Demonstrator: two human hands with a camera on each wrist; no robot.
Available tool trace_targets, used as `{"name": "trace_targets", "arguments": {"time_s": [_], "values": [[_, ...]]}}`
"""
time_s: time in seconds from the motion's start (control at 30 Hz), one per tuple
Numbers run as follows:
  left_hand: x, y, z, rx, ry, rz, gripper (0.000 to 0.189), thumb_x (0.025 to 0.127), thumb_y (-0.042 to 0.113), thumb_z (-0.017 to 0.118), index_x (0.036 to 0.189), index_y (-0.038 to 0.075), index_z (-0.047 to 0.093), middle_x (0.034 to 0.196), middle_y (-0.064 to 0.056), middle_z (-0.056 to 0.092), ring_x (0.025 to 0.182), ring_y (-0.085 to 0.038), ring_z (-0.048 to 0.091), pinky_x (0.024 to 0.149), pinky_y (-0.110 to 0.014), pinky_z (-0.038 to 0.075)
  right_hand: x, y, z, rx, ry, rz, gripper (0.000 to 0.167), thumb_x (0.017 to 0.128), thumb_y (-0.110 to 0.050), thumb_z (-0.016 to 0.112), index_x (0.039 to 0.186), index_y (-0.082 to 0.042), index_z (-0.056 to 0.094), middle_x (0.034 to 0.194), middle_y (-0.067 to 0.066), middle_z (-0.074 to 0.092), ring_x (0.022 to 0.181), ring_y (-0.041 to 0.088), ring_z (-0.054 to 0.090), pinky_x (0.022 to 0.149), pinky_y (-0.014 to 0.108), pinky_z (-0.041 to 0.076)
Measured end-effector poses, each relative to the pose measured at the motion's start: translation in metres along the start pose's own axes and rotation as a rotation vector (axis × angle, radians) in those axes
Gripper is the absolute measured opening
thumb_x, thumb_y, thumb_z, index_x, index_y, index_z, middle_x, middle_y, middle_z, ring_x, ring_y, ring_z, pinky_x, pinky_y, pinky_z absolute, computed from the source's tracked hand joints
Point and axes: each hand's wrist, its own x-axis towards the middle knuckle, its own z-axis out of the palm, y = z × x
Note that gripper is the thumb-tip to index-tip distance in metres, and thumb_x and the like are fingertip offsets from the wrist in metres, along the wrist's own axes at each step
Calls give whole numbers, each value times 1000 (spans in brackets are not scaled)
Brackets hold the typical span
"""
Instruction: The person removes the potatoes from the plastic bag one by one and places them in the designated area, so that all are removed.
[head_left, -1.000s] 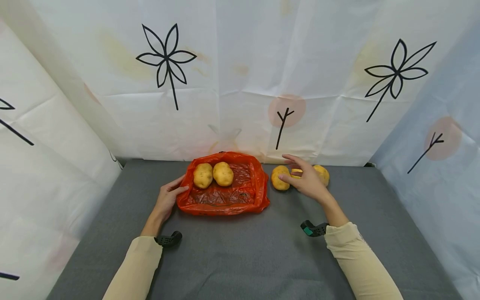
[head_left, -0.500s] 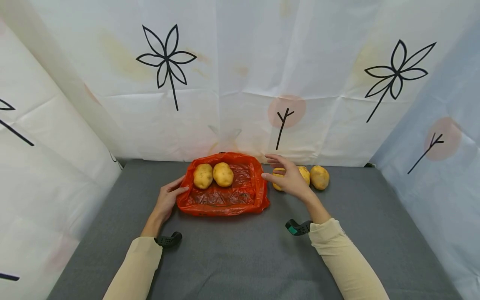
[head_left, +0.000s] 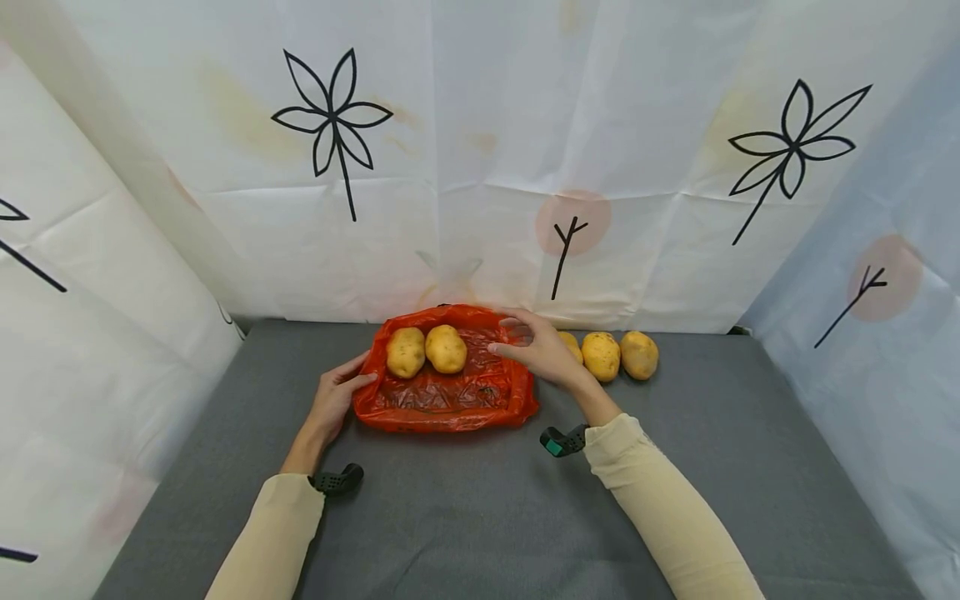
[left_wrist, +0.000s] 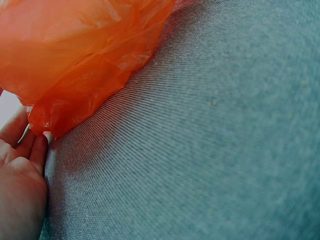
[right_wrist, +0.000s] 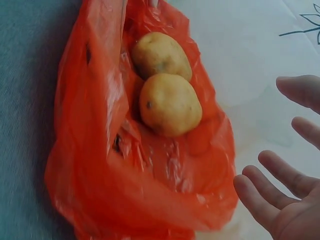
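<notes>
A red plastic bag (head_left: 442,419) lies with its mouth spread wide on the grey table. Inside it, toward the left, are a potato (head_left: 406,352) and a second potato (head_left: 447,348), side by side. My left hand (head_left: 332,406) holds the bag's left edge, thumb over the rim; the left wrist view shows its fingers against the bag's corner (left_wrist: 75,65). Over the bag's right part hovers my right hand (head_left: 543,350), its fingers spread and nothing in them. The right wrist view also shows this hand (right_wrist: 285,200) apart from the potatoes.
Right of the bag, three potatoes stand in a row: one partly hidden by my right hand (head_left: 572,347), a middle potato (head_left: 601,357) and a right-hand potato (head_left: 639,356). A white patterned cloth (head_left: 480,167) hangs behind the table (head_left: 465,517).
My right hand has moved left, from over the row of potatoes to over the bag's right part, uncovering the middle and right-hand potatoes. The left hand and bag have stayed put.
</notes>
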Motion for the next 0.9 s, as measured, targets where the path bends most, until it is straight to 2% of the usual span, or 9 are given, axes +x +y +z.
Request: {"name": "trace_targets", "arguments": {"time_s": [0.3,0.5,0.67,0.9], "values": [[0,1,0,16,8,-3,57,101,18,65,153,9,46,158,-11,41,144,-25,39,96,-15,46,21,-3,17,0,-55,-3,61,95,-17,73,150,-4,49,146,25,47,132,47,47,101,58,46],[0,3,-1,31,18,-4,55,101,17,64,153,9,47,158,-11,41,145,-25,38,101,-17,44,32,3,27,33,-83,60,61,96,-19,72,151,-6,48,151,22,42,135,46,43,102,55,46],[-1,4,0,15,12,3,54,101,15,64,152,9,48,157,-10,42,144,-24,39,98,-15,45,40,9,35,74,-105,104,62,96,-16,72,153,-8,46,154,19,40,138,43,40,106,54,44],[-1,2,0,9,5,1,54,101,15,64,152,9,48,157,-11,43,143,-25,40,95,-14,46,49,21,49,104,-95,143,64,95,-20,74,152,-13,48,150,13,49,135,39,47,102,49,48]]}}
